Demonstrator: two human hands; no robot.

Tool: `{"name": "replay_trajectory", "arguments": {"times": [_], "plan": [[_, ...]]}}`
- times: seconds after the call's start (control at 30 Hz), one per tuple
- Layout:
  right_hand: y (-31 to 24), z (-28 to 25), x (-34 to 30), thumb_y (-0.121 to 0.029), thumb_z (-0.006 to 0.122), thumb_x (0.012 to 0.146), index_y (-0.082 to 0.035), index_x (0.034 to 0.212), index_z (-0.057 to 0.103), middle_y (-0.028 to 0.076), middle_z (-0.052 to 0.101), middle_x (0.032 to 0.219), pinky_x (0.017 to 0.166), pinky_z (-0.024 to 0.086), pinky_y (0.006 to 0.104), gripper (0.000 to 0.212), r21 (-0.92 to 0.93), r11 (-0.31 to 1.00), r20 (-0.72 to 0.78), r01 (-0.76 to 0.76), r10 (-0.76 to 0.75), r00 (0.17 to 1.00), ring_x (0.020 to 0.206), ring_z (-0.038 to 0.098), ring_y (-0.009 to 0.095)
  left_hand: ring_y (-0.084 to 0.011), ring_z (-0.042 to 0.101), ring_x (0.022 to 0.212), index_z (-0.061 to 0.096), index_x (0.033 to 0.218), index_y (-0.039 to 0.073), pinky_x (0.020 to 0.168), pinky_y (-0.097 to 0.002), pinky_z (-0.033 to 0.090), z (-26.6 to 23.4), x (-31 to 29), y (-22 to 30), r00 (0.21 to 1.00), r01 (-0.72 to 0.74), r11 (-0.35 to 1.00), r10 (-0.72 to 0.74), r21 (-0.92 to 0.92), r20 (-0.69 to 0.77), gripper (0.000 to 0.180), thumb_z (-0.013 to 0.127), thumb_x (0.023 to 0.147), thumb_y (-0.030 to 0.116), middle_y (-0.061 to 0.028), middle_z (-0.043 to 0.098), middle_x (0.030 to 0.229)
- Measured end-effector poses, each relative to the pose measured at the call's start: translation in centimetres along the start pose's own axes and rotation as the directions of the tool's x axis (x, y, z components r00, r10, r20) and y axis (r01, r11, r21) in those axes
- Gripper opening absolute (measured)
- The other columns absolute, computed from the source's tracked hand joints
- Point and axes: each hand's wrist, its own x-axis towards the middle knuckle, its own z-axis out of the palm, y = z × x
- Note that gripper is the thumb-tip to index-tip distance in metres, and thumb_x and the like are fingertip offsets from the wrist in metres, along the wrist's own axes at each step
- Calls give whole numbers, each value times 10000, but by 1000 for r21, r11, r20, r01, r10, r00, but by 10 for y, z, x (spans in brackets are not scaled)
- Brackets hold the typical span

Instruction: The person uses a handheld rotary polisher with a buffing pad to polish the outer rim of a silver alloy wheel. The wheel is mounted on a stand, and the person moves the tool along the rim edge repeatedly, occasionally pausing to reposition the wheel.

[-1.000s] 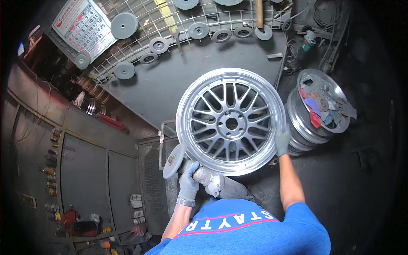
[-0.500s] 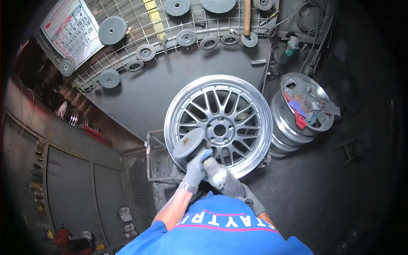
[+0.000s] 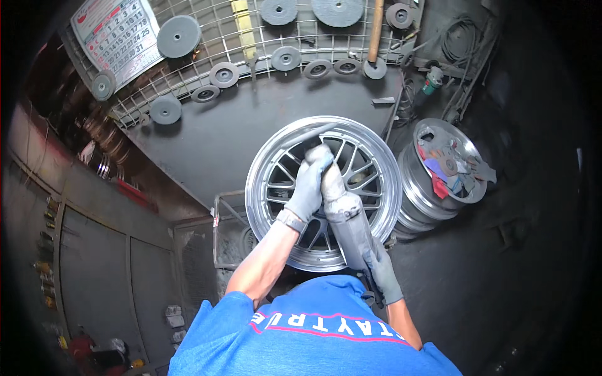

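Observation:
A silver multi-spoke alloy wheel (image 3: 390, 169) with a bright polished rim is in front of me. Across it I hold a dusty angle grinder (image 3: 351, 229), pointing away from me. My left hand (image 3: 307, 191), in a grey glove, is closed round the grinder's front end, by its head. My right hand (image 3: 384, 272), gloved too, is wrapped about the rear of its body, close to my shirt. The grinder's grey disc (image 3: 311, 133) appears nearly edge-on at the far side of the rim; whether it touches the metal I cannot tell.
Several grinding discs (image 3: 179, 36) and a hammer (image 3: 374, 37) hang on the wire mesh at the back. At the right stand stacked rims (image 3: 417, 191) topped with rags and gloves (image 3: 448, 166). A metal frame (image 3: 216, 232) is left of the wheel.
Both hands have pushed the grinder forward, away from my body. Its disc has gone from the wheel's near left to its far side and turned from face-up to edge-on.

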Motion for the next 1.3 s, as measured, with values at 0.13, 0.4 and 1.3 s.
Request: {"name": "replay_trajectory", "arguments": {"times": [0.13, 0.4, 1.3], "plan": [[7, -4, 31, -515, 629, 1144, 3, 1669, 475, 150, 626, 1538, 970, 586, 306, 754, -7, 998, 26, 64, -63, 998, 1293, 646, 201, -144, 716, 1010, 668, 1312, 64, 888, -341, 627, 11, 27, 22, 998, 58, 993, -58, 104, -4, 318, 767, 1080, 258, -40, 721, 1147], [1, 17, 51, -552, 628, 1136, 44, 1628, 499, 182, 613, 1567, 1227, 428, 392, 783, 63, 994, 73, 87, -92, 993, 1433, 568, 258, -149, 716, 1028, 650, 1332, 46, 885, -347, 636, 0, 30, 29, 996, 31, 997, -24, 77, -85, 375, 780, 1086, 297, -54, 720, 1164], [-14, -24, 83, -418, 703, 1096, 75, 1626, 472, 239, 576, 1609, 1267, 397, 425, 760, -275, 945, 191, 178, -128, 973, 1514, 533, 312, -222, 721, 1191, 652, 1420, -27, 1060, -371, 567, -32, -13, 28, 930, -305, 899, 352, 315, -105, 359, 636, 1171, 231, -104, 745, 1286]]}}
